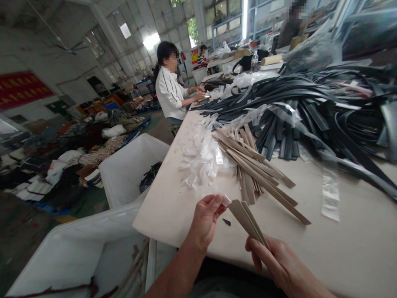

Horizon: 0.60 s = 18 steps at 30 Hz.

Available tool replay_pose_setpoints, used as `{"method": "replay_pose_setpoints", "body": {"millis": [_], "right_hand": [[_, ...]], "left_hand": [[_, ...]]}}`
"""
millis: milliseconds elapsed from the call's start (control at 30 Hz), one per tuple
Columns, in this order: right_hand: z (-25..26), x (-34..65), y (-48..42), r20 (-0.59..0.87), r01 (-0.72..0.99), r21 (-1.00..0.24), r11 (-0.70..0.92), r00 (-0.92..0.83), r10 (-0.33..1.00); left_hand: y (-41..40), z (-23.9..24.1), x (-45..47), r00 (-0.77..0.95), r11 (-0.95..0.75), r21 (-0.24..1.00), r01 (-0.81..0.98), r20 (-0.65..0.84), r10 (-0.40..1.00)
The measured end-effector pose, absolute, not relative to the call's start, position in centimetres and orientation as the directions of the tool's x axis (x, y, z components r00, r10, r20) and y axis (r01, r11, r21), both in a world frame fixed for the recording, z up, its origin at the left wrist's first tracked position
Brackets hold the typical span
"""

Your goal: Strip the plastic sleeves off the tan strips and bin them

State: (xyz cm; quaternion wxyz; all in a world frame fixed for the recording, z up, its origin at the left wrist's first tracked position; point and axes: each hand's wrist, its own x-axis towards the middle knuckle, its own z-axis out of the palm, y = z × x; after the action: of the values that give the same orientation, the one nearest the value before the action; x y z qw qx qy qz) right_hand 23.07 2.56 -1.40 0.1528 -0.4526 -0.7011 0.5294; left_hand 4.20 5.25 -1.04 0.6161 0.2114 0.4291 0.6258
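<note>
My right hand (274, 262) grips a tan strip (246, 218) near the table's front edge, its pointed end tilted up to the left. My left hand (205, 219) pinches a small clear film tab (226, 200) at that strip's tip. Just beyond lies a pile of similar tan strips (254, 172) and a heap of clear plastic film pieces (203, 155). Farther back a large mass of black strips (317, 109) covers the table.
The beige table (345, 241) runs away from me. White bins (126, 172) (74, 253) stand to its left, one holding dark scraps. A person in a white shirt (169, 93) works at the far end. Bags and goods litter the floor (71, 153).
</note>
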Motion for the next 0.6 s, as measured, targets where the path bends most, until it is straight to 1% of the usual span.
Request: {"method": "replay_pose_setpoints", "body": {"millis": [167, 233, 333, 367, 433, 533, 600], "right_hand": [[-1.1, 22.6, 2.9, -0.277, 0.479, -0.878, 0.012, -0.529, 0.802], [-0.8, 22.3, 3.0, -0.316, 0.467, -0.883, -0.042, -0.527, 0.789], [-0.7, 22.2, 3.0, -0.346, 0.393, -0.910, -0.130, -0.548, 0.762], [-0.8, 22.3, 2.9, -0.335, 0.367, -0.920, -0.135, -0.561, 0.757], [-1.3, 23.0, 2.7, -0.301, 0.348, -0.932, -0.105, -0.576, 0.760], [-1.9, 24.4, 2.2, -0.286, 0.400, -0.915, -0.059, -0.536, 0.794], [-2.1, 25.0, 2.1, -0.287, 0.435, -0.899, -0.048, -0.502, 0.816]], "left_hand": [[4.7, -0.9, 4.9, -0.117, 0.200, 0.804, -0.559, -0.316, 0.942], [4.5, -1.1, 5.4, -0.092, 0.232, 0.812, -0.535, -0.329, 0.940], [4.4, -1.4, 5.6, -0.074, 0.239, 0.833, -0.498, -0.316, 0.946], [4.5, -1.4, 5.4, -0.088, 0.221, 0.845, -0.487, -0.299, 0.950], [5.0, -1.3, 4.5, -0.168, 0.151, 0.863, -0.481, -0.260, 0.951], [5.9, -1.0, 2.9, -0.323, 0.044, 0.855, -0.516, -0.242, 0.915], [5.9, -1.1, 2.6, -0.341, 0.042, 0.839, -0.542, -0.265, 0.902]]}}
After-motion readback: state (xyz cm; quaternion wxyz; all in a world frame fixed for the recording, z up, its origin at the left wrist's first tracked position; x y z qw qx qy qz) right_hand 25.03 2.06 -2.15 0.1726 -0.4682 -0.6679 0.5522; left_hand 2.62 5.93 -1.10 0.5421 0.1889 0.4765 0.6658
